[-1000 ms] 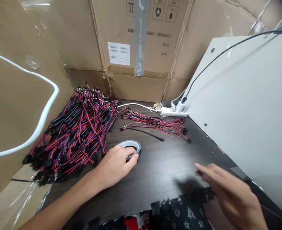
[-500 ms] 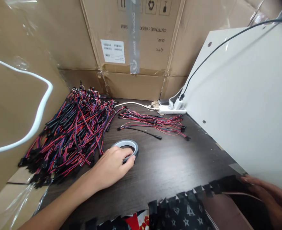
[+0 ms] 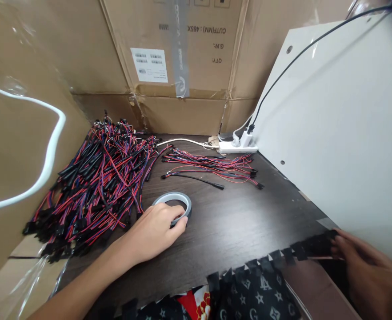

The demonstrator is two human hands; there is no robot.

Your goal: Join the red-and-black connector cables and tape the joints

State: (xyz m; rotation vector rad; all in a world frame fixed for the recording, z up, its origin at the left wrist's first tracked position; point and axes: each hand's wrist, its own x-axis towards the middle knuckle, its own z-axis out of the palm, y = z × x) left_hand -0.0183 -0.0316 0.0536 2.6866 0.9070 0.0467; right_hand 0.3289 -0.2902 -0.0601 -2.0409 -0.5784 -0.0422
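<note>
Nearest, along the table's front edge, a row of black tape strips [image 3: 302,250] hangs stuck by one end, and the right hand [image 3: 366,271] has its fingers pinched together on the end strip at the far right; whether it holds it firmly I cannot tell, since the hand is half out of view. That strip could fold and stick to itself or to its neighbour if peeled at a slant, because the pieces sit nearly touching. A little farther in, the left hand [image 3: 156,231] lies curled over the near rim of the tape roll [image 3: 173,205], fingers closed on it, the roll flat on the table [image 3: 236,222]. If that hand shifts sideways it could drag the roll into the big wire pile [image 3: 96,178] just beside it and snag loose ends. Beyond, a smaller wire bundle [image 3: 216,166] lies apart near the middle, with one black lead [image 3: 196,178] in front of it. The surface is dark wood grain. At the back stands a power strip [image 3: 238,146] with a black cable running up a leaning white board [image 3: 342,124]; cardboard boxes [image 3: 182,66] wall in the rear and left, and a white cord [image 3: 46,160] loops across the left box.
</note>
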